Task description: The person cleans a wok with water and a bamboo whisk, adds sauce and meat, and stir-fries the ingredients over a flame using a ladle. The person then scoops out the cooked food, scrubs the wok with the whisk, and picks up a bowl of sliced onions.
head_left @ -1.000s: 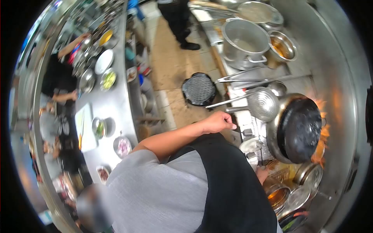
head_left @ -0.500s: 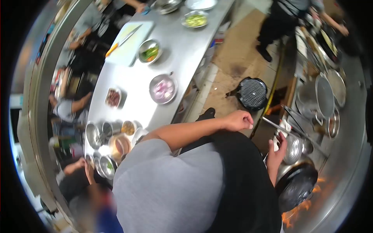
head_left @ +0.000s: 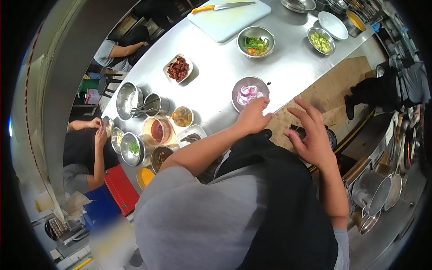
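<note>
My left hand point(head_left: 254, 117) is at the near edge of the steel table point(head_left: 211, 85), beside a metal bowl of sliced purple onion point(head_left: 249, 93); its fingertips overlap the bowl's lower rim, and whether they touch it is unclear. Its fingers are partly curled and apart, with nothing seen between them. To the right, my right hand point(head_left: 309, 132) is raised above the floor, fingers spread and empty. Beyond the onion stands a metal bowl of chopped greens and orange pieces point(head_left: 256, 43). A white dish of dark red meat point(head_left: 178, 69) sits further left.
A knife point(head_left: 225, 6) lies on a white cutting board point(head_left: 229, 20) at the back. Several bowls, a whisk point(head_left: 145, 107) and a sauce container point(head_left: 157, 130) crowd the left end. One person point(head_left: 92, 153) works at left, another point(head_left: 387, 87) stands at right. Pots point(head_left: 371, 191) stand lower right.
The view has turned from the stove toward the table. My left hand is now by the onion bowl. My right hand has come away from the stove side and is spread open.
</note>
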A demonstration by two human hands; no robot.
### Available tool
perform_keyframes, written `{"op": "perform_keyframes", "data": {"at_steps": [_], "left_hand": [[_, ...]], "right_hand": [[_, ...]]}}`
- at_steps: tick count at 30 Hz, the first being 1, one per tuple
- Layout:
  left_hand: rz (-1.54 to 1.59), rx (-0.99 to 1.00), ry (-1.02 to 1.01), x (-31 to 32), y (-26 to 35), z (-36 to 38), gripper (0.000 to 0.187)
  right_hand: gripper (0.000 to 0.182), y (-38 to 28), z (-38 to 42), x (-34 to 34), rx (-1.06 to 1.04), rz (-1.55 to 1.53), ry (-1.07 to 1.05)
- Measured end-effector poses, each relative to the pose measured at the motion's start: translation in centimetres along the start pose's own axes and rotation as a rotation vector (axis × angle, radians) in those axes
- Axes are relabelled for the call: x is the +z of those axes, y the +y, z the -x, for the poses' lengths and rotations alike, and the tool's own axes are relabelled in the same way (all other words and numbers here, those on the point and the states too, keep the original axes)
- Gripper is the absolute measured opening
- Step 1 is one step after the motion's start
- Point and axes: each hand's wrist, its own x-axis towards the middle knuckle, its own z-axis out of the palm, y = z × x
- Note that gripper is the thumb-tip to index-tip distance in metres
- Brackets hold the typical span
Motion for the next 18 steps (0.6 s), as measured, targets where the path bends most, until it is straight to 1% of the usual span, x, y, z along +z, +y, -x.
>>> {"op": "perform_keyframes", "data": {"at_steps": [1,2,3,4,6,7,9,10,11,12,13,14,15,16,17,18], "left_hand": [[-0.052,0.043,0.153,-0.6,-0.8,0.0,0.056],[-0.142,0.019,0.184,-1.4,-1.4,-0.2,0.063],[-0.137,0.012,0.186,-2.4,-1.6,-0.2,0.063],[-0.164,-0.019,0.262,-3.5,-1.7,0.0,0.064],[-0.251,-0.073,0.404,-4.6,-2.6,0.0,0.067],[-0.251,-0.075,0.405,-5.0,-3.5,0.0,0.067],[-0.318,-0.159,0.452,-5.7,-5.0,-0.3,0.071],[-0.335,-0.2,0.432,-6.1,-5.1,-0.5,0.073],[-0.337,-0.193,0.416,-6.3,-6.2,-0.5,0.073],[-0.363,-0.136,0.397,-6.3,-8.4,-0.6,0.073],[-0.387,-0.076,0.379,-6.4,-10.9,-0.8,0.073],[-0.408,-0.014,0.362,-6.2,-13.5,-1.3,0.073],[-0.422,0.05,0.348,-5.8,-14.6,-1.8,0.073],[-0.431,0.113,0.334,-4.8,-15.5,-2.4,0.073],[-0.352,-0.309,0.411,-6.4,-8.3,-2.6,0.071],[-0.308,-0.34,0.406,-6.1,-9.1,-2.6,0.07]], "right_hand": [[0.058,-1.6,-1.7,-0.8,-0.007,0.001,-0.009],[0.058,-3.2,-3.1,-1.6,-0.098,0.022,0.063],[0.058,-4.5,-4.3,-2.4,-0.187,0.044,0.134],[0.058,-5.4,-5.2,-3.1,-0.187,0.043,0.126],[0.061,-6.7,-6.8,-3.8,-0.386,-0.046,0.341],[0.061,-7.0,-7.4,-3.7,-0.387,-0.048,0.338],[0.057,-7.3,-8.5,-3.5,-0.442,-0.014,0.35],[0.054,-7.9,-9.2,-2.7,-0.467,-0.025,0.331],[0.053,-9.0,-9.9,-2.4,-0.517,-0.042,0.301],[0.051,-10.2,-10.6,-1.6,-0.564,-0.101,0.339],[0.046,-10.6,-11.5,-0.8,-0.644,-0.082,0.365],[0.043,-10.9,-12.0,0.0,-0.656,-0.042,0.357],[0.041,-10.6,-12.2,0.6,-0.67,0.002,0.344],[0.037,-8.0,-12.0,1.0,-0.502,0.239,-0.051],[0.033,-3.5,-11.4,2.0,-0.307,0.46,-0.445],[0.025,2.9,-10.0,5.6,0.163,0.706,-0.848]]}}
